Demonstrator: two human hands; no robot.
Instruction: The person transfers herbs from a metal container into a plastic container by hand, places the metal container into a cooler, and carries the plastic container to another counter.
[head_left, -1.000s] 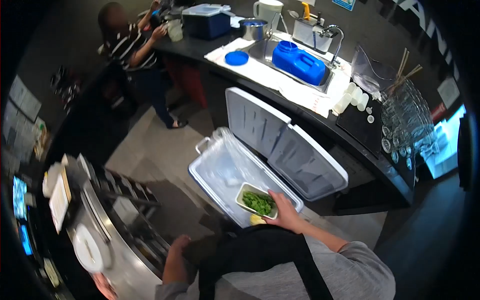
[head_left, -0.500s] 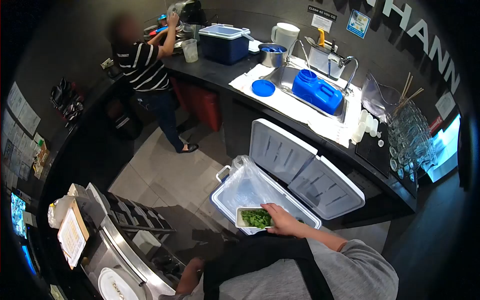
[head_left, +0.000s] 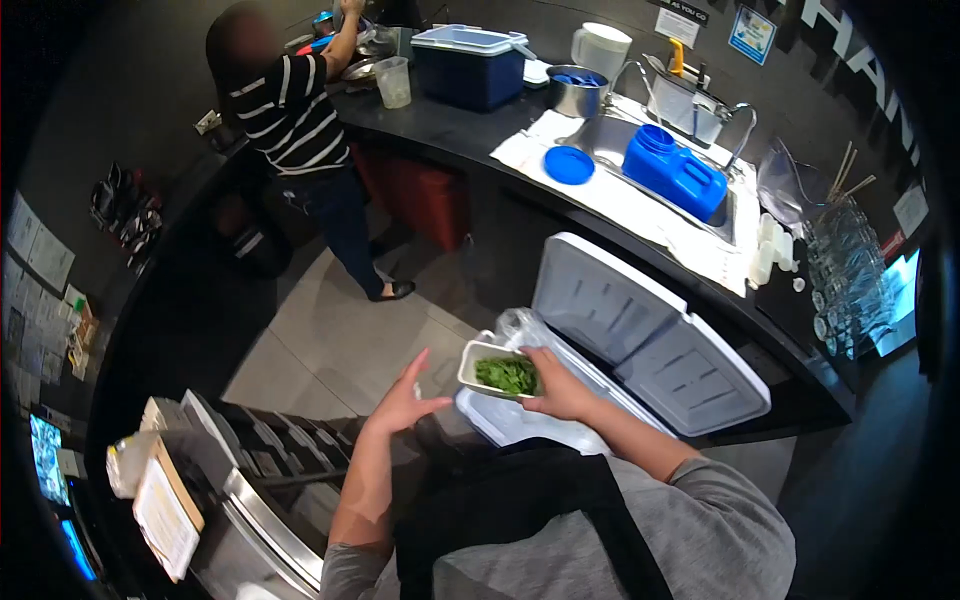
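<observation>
My right hand (head_left: 560,388) grips the right end of a small white rectangular container (head_left: 468,372). Green leaves (head_left: 506,375) fill it. To its left, my left hand (head_left: 405,397) has its fingers spread and touches nothing. Below and behind the container is a large cooler box (head_left: 482,415) with its white two-part lid (head_left: 610,300) raised. A clear plastic bag (head_left: 522,328) lies inside the cooler, partly hidden by my arm and the container.
On the counter, a blue jug (head_left: 675,172) lies in the sink (head_left: 607,140), beside a blue cap (head_left: 568,165) and a blue cooler (head_left: 470,70). Several glasses (head_left: 850,270) stand at right. A person (head_left: 300,130) works at the far left counter. A metal-edged unit (head_left: 270,530) stands lower left.
My left hand has come up into view with spread fingers. My right hand has raised the container of leaves away from the cooler. The view has shifted, and the water stream into the jug no longer shows.
</observation>
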